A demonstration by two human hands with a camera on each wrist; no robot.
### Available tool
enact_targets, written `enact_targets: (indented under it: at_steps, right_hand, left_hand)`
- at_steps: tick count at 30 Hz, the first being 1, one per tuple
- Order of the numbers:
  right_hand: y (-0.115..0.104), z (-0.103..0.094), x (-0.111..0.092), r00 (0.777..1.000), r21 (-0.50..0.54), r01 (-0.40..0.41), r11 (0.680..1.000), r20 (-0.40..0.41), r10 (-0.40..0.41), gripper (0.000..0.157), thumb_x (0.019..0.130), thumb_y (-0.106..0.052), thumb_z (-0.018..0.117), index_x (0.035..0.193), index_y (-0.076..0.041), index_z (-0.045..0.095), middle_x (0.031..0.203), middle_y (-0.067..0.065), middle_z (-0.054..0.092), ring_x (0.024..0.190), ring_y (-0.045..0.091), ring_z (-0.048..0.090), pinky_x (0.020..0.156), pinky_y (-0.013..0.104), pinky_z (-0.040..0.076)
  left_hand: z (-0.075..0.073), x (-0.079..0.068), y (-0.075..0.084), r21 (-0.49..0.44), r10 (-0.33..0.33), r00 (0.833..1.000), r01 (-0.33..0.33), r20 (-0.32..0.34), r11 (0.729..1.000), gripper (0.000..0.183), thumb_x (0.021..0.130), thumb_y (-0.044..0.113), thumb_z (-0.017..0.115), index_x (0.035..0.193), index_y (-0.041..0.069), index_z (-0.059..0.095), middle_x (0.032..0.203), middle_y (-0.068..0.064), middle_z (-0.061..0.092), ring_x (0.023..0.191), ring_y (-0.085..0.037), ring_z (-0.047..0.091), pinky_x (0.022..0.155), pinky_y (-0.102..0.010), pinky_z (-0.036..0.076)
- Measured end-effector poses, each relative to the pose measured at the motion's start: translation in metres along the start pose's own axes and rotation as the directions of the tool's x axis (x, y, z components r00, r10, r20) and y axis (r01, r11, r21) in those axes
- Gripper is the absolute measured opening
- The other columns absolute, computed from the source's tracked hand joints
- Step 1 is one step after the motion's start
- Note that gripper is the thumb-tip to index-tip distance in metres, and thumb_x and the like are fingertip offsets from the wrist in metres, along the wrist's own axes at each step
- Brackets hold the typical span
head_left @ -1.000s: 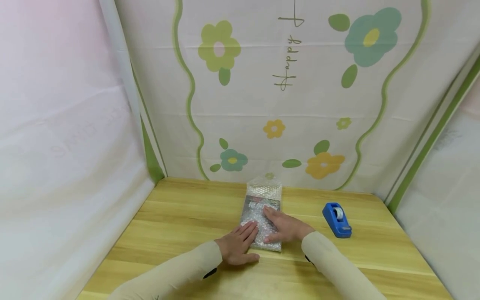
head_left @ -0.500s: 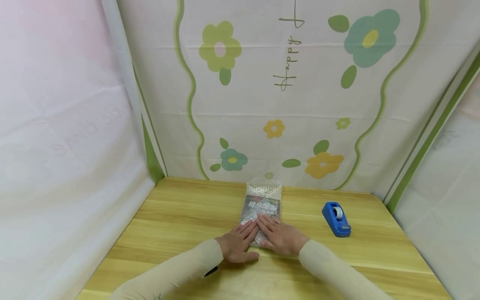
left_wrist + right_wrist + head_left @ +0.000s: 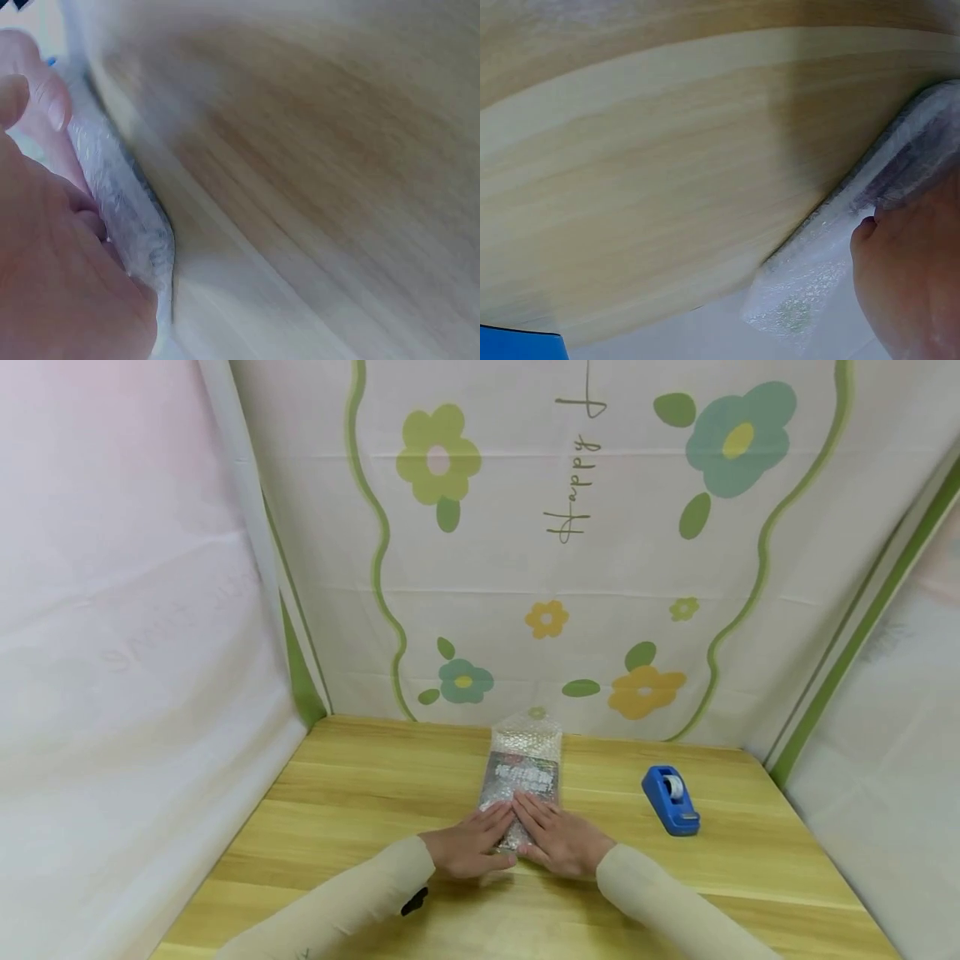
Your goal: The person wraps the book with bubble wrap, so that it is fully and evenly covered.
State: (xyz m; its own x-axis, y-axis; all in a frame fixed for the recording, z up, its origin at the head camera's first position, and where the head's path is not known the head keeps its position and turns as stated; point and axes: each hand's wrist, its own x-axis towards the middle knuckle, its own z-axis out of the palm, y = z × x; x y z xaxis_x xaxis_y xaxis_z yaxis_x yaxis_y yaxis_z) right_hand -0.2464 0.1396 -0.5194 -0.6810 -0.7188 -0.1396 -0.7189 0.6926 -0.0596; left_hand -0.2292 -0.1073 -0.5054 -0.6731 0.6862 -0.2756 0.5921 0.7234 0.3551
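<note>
A dark, flat rectangular item [image 3: 498, 772] with white printed characters lies inside a clear bubble-wrap pouch [image 3: 527, 742] on the table. The pouch's see-through flap extends past it toward the back edge. My left hand [image 3: 468, 847] rests on the near left part, fingers straight. From the right, my right hand [image 3: 564, 841] lies flat on the near part, its fingertips meeting the left ones. Seen from the left wrist, the left hand [image 3: 64, 262] presses along the pouch edge [image 3: 127, 199]. The right wrist view shows the right hand [image 3: 915, 270] over the wrap [image 3: 802, 285].
A blue tape dispenser [image 3: 670, 802] holding a white roll stands to the right of the pouch; its corner [image 3: 521, 343] also shows in the right wrist view. Flower-printed fabric [image 3: 480, 568] rises behind the wooden table [image 3: 360, 802], with cloth walls on both sides.
My right hand has slid left and toward me, closing in on the left hand and uncovering more white print. The left thumb has shifted slightly forward.
</note>
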Motion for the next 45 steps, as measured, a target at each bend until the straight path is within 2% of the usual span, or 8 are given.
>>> enact_targets:
  at_steps: [6,14,18,24,28,33,41,45]
  right_hand:
    - [-0.002,-0.003,-0.001,1.0,0.002,0.006,1.0,0.003,-0.006,0.072,0.115,-0.052,0.028,0.17,-0.007,0.017,0.179,0.011,0.013,0.165,0.028,0.02,0.132,0.049,0.027]
    - [-0.002,-0.004,-0.002,1.0,-0.019,0.012,1.0,0.006,-0.012,0.071,0.115,-0.048,0.028,0.169,-0.004,0.019,0.179,0.013,0.015,0.165,0.03,0.021,0.132,0.049,0.028]
    - [-0.002,0.0,0.001,1.0,-0.006,0.014,1.0,0.017,-0.014,0.071,0.115,-0.049,0.026,0.17,-0.005,0.016,0.179,0.011,0.012,0.166,0.028,0.018,0.133,0.048,0.026]
    - [0.006,0.001,0.002,0.999,0.117,0.005,0.993,0.036,-0.009,0.075,0.114,-0.055,0.026,0.17,-0.007,0.013,0.18,0.011,0.009,0.166,0.029,0.016,0.133,0.051,0.024]
    - [0.012,-0.01,0.004,0.996,0.305,-0.053,0.951,0.09,0.027,0.078,0.111,-0.059,0.032,0.171,-0.013,0.012,0.18,0.008,0.006,0.166,0.032,0.013,0.132,0.056,0.022]
    - [0.019,-0.026,0.011,0.994,0.459,-0.067,0.886,0.109,0.018,0.066,0.114,-0.043,0.037,0.17,-0.012,0.021,0.179,0.01,0.014,0.165,0.037,0.016,0.132,0.059,0.021]
    - [0.045,-0.04,0.024,0.995,0.54,-0.074,0.839,-0.013,0.096,0.058,0.113,-0.038,0.049,0.158,-0.001,0.047,0.162,0.02,0.049,0.149,0.04,0.05,0.122,0.058,0.041]
    - [0.065,-0.045,0.028,0.981,0.616,-0.092,0.783,-0.078,0.177,0.06,0.11,-0.033,0.056,0.154,0.006,0.048,0.155,0.028,0.054,0.139,0.043,0.059,0.112,0.056,0.051]
  left_hand:
    - [-0.005,-0.002,0.001,-0.052,-0.005,1.0,0.005,-0.014,0.999,0.088,0.111,0.062,0.031,0.17,0.005,0.002,0.179,-0.014,-0.004,0.168,-0.028,-0.001,0.135,-0.051,0.013]
    - [-0.004,0.008,0.022,0.028,-0.093,0.992,0.096,-0.082,0.995,0.087,0.112,0.06,0.031,0.168,-0.003,0.008,0.178,-0.021,0.0,0.167,-0.035,0.0,0.135,-0.051,0.013]
    - [0.001,0.012,0.023,0.031,-0.13,0.987,0.134,-0.093,0.991,0.089,0.111,0.061,0.031,0.168,-0.004,0.009,0.178,-0.022,0.0,0.167,-0.034,-0.001,0.136,-0.05,0.012]
    - [0.006,0.017,0.021,0.006,-0.157,0.985,0.158,-0.073,0.987,0.091,0.11,0.066,0.024,0.169,0.0,0.004,0.178,-0.018,-0.005,0.167,-0.031,-0.005,0.136,-0.05,0.009]
    - [0.013,0.025,0.016,0.004,-0.172,0.981,0.173,-0.089,0.985,0.086,0.111,0.062,0.015,0.169,0.001,0.0,0.178,-0.016,-0.01,0.167,-0.03,-0.01,0.136,-0.05,0.006]
    - [0.019,0.028,0.019,0.058,-0.214,0.967,0.224,-0.141,0.973,0.079,0.113,0.056,0.019,0.17,0.003,0.004,0.18,-0.012,-0.006,0.168,-0.027,-0.006,0.137,-0.047,0.009]
    - [0.018,0.026,0.023,0.096,-0.229,0.963,0.244,-0.141,0.965,0.077,0.114,0.052,0.025,0.17,0.003,0.008,0.18,-0.012,-0.003,0.168,-0.026,-0.003,0.136,-0.047,0.012]
    - [0.021,0.031,0.019,0.103,-0.224,0.962,0.241,-0.154,0.965,0.077,0.114,0.053,0.027,0.17,0.003,0.01,0.18,-0.013,-0.001,0.168,-0.026,-0.002,0.136,-0.046,0.012]
